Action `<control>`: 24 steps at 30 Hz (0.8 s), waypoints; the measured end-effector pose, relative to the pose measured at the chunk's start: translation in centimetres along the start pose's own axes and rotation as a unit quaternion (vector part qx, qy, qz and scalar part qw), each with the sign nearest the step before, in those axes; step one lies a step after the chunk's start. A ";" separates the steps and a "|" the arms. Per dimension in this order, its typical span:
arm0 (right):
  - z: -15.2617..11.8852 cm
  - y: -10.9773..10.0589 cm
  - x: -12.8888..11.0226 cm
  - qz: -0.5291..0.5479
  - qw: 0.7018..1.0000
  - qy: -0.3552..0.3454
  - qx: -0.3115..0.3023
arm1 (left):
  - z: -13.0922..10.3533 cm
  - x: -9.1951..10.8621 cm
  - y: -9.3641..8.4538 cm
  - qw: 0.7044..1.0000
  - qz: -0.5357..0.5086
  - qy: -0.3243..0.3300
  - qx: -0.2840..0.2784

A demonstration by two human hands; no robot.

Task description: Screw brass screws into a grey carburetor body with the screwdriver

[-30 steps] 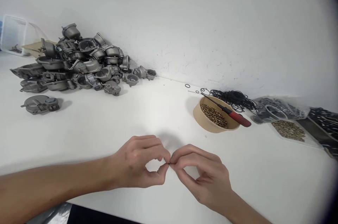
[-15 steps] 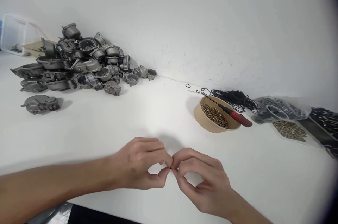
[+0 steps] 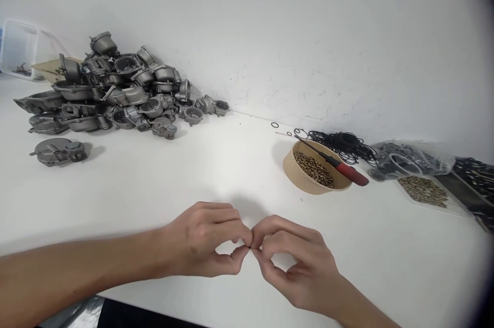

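My left hand [image 3: 200, 240] and my right hand [image 3: 297, 266] meet fingertip to fingertip low over the white table [image 3: 162, 184]. Between the pinched thumbs and forefingers sits a tiny dark part [image 3: 250, 248], too small to identify. Both hands pinch it; the other fingers are curled. A tan bowl [image 3: 290, 168] of small brass screws stands beyond my right hand, with a red-handled screwdriver [image 3: 349, 172] lying across its rim.
A heap of grey cast metal housings [image 3: 116, 91] fills the far left, one lone housing [image 3: 57, 151] in front of it. Black rubber O-rings [image 3: 343, 142] lie by the wall, with plastic bags of parts [image 3: 417, 173] at the right. A clear box [image 3: 17, 50] stands far left.
Both hands have dropped slightly toward me and kept pinching the tiny part; the fingertips shifted a little. Nothing else on the table moved.
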State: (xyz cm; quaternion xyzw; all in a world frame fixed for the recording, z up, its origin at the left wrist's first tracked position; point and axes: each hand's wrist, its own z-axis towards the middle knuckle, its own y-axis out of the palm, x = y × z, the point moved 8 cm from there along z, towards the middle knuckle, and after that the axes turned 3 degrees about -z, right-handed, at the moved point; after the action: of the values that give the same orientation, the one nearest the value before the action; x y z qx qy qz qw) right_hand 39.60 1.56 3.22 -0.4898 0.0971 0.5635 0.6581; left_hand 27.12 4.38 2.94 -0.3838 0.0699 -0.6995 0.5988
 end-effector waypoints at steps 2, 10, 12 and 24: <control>0.0 0.0 0.0 -0.003 1.000 0.002 0.000 | 0.0 0.1 -0.1 1.000 0.002 0.005 0.000; 0.3 -0.3 0.1 -0.016 1.000 0.005 0.009 | 0.1 0.0 0.0 1.000 0.007 0.014 -0.011; 0.2 -0.4 0.0 -0.024 1.000 0.001 0.010 | 0.1 -0.1 0.0 1.000 0.006 0.014 -0.011; 0.1 -0.6 -0.3 -0.074 0.997 -0.017 0.022 | -0.4 -0.3 -0.1 1.000 -0.002 -0.004 -0.009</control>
State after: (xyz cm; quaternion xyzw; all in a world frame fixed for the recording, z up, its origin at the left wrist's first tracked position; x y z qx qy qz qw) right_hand 39.96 1.49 3.75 -0.4718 0.0617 0.5188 0.7102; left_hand 26.79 4.55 2.61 -0.3924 0.0734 -0.6983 0.5942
